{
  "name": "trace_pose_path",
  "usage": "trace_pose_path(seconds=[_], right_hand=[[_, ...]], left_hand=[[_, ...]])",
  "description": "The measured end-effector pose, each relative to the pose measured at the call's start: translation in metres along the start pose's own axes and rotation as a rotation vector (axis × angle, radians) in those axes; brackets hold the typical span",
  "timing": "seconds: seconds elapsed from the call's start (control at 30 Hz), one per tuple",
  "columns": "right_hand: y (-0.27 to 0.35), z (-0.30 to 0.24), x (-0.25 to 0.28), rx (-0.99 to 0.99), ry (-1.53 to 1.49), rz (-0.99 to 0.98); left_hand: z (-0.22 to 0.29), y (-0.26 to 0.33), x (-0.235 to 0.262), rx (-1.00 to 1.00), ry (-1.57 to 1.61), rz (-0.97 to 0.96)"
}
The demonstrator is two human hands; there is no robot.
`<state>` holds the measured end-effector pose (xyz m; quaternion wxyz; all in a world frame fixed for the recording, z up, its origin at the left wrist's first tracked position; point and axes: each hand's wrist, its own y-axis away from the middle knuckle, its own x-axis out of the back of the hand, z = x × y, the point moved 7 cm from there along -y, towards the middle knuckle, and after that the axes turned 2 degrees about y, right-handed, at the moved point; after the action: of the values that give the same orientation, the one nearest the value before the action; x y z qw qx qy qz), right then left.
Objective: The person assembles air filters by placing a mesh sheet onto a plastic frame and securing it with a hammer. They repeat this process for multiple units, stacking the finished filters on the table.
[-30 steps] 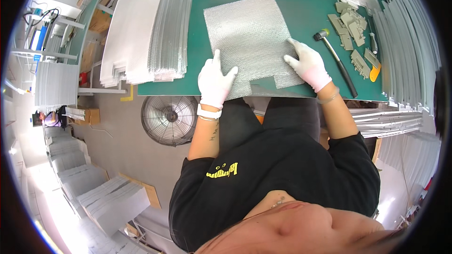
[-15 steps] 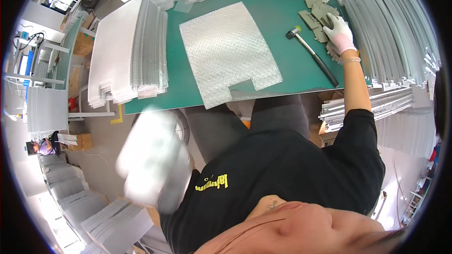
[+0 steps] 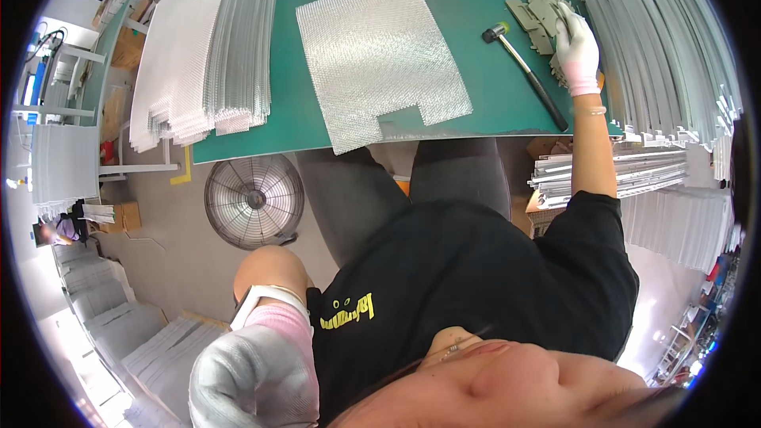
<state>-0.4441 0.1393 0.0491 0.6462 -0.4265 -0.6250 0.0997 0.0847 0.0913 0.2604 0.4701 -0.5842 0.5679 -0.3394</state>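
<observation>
My right hand (image 3: 577,51), in a white and pink glove, is at the right side of a loose pile of flat grey-green notched plates (image 3: 545,12). Its fingers are drawn together on the edge of a plate; the fingertips are partly hidden. Left of it lies a hammer (image 3: 529,78) with a black handle and a black and yellow head. In front of me a silvery mesh sheet (image 3: 380,55) with a notched near edge rests flat on the green table (image 3: 491,103). My gloved left hand (image 3: 254,376) is raised close at the lower left, fingers curled in, with nothing visible in them.
A tall stack of similar mesh sheets (image 3: 202,47) stands on the table's left. Long pale strips (image 3: 658,47) are piled along the right side. Beneath the table edge, a round floor fan (image 3: 254,200) stands at the left and bundled metal strips (image 3: 626,174) lie at the right.
My left hand, blurred before, has come back and up toward the lower edge, uncovering the fan. On the plates, my right hand's fingers have drawn together. The whole view has shifted slightly.
</observation>
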Motion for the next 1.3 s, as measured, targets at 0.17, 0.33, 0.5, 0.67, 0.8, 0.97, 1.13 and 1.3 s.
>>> trace_pose_path(seconds=[0.17, 0.33, 0.5, 0.67, 0.8, 0.97, 1.13, 1.3], right_hand=[[0.025, -0.051, 0.023, -0.121, -0.381, -0.044], [0.099, -0.085, 0.024, -0.581, -0.838, -0.252], [0.16, -0.155, 0.017, -0.706, -1.126, -0.677], [0.216, -0.198, -0.001, -0.591, -1.25, -0.906], [0.254, -0.207, -0.035, -0.731, -1.426, -0.941], [0.263, -0.227, -0.062, -0.999, -1.723, -0.861], [0.245, -0.254, -0.071, -1.015, -1.712, -0.801], [0.242, -0.252, -0.077, -0.948, -1.716, -0.759]], left_hand=[[-0.01, 0.009, 0.011, 0.277, 0.382, 0.216], [0.001, 0.087, 0.042, 0.291, -0.738, 0.32], [0.062, 0.332, 0.104, 1.357, -0.779, 1.238], [0.003, 0.364, 0.114, 1.405, -0.645, 1.241], [0.021, 0.398, 0.119, 1.554, -0.7, 1.424], [0.037, 0.401, 0.097, 1.65, -0.62, 1.539], [0.038, 0.404, 0.09, 1.552, -0.474, 1.529], [0.036, 0.385, 0.079, 1.519, -0.404, 1.484]])
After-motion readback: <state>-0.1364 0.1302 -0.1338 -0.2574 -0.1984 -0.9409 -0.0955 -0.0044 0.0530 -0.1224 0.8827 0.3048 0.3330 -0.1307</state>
